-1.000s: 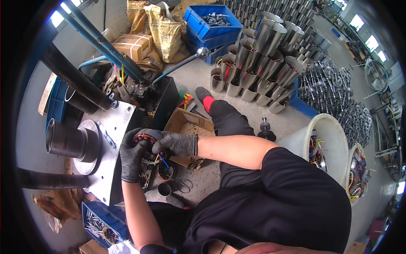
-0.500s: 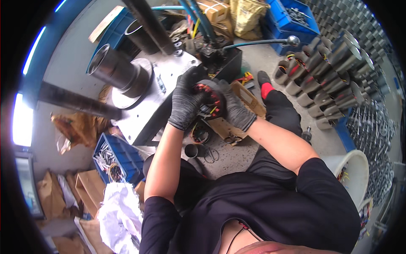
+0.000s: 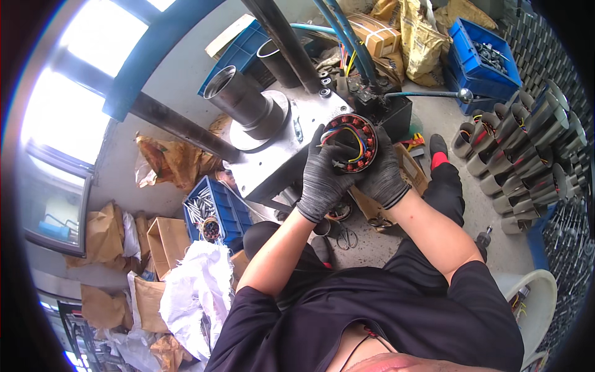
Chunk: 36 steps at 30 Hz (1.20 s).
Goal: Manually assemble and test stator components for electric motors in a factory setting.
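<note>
A ring-shaped motor stator [image 3: 370,141] with orange-red coils and loose yellow, blue, red and white wires is held between my two grey-gloved hands. My left hand [image 3: 323,181] grips its left and lower side, with fingers by the wires in its opening. Around its right edge curls my right hand [image 3: 385,175]; some of those fingers are hidden behind it. The open face with the wires is turned up toward me. Beyond it lies a steel press plate [image 3: 263,167] bearing a dark metal cylinder [image 3: 251,115] on a round base and a small silver tool [image 3: 298,123].
Steel tubes [image 3: 496,155], several with wires inside, stand at right. A blue bin of bolts [image 3: 232,214] sits lower left. A lever with a ball end [image 3: 465,95] reaches across the far side. Scissors [image 3: 348,238] lie on the floor; a white bucket [image 3: 542,297] stands lower right.
The stator has been turned so its open face and wires now show upward. My left hand has shifted from its upper side to its lower left. The whole view has swung left.
</note>
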Motion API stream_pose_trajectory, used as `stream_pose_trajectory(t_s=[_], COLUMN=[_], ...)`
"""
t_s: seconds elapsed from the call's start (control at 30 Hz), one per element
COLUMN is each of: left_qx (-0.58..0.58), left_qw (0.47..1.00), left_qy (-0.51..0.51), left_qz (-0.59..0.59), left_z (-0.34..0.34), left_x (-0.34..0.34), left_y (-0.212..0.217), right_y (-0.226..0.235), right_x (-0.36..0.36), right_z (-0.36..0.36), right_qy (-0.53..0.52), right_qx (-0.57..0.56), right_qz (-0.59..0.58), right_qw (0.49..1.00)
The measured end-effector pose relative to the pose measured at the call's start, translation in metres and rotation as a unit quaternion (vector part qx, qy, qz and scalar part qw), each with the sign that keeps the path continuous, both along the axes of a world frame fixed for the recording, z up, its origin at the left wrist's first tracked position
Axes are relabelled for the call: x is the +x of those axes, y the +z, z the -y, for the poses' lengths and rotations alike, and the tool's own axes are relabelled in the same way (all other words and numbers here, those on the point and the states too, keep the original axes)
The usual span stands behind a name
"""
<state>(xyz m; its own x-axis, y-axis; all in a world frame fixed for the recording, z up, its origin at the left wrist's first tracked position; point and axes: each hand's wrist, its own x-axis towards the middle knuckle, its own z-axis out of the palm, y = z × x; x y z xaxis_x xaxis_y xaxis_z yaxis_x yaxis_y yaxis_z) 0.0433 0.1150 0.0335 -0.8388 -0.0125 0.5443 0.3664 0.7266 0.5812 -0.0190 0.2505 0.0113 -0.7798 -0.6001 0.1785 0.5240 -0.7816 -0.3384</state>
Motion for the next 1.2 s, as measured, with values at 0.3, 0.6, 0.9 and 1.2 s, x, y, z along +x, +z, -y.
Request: stream_pose_trajectory(t_s=[0.3, 0.6, 0.9, 1.2], left_qx=[0.049, 0.04, -0.02, -0.036], left_qw=[0.991, 0.957, 0.944, 0.951], left_qy=[0.094, 0.286, 0.324, 0.305], left_qz=[-0.087, 0.003, 0.068, 0.039], left_z=[0.078, 0.197, 0.262, 0.292], left_x=[-0.004, -0.086, -0.109, -0.116], left_y=[0.062, 0.197, 0.172, 0.156], right_y=[-0.039, -0.049, -0.044, -0.052], right_x=[-0.006, -0.008, -0.009, -0.009], right_z=[0.002, 0.008, 0.01, 0.012], right_qy=[0.024, 0.011, 0.018, 0.029], right_qx=[0.171, 0.235, 0.272, 0.285], right_qz=[0.162, 0.118, 0.132, 0.095], right_qw=[0.972, 0.965, 0.953, 0.953])
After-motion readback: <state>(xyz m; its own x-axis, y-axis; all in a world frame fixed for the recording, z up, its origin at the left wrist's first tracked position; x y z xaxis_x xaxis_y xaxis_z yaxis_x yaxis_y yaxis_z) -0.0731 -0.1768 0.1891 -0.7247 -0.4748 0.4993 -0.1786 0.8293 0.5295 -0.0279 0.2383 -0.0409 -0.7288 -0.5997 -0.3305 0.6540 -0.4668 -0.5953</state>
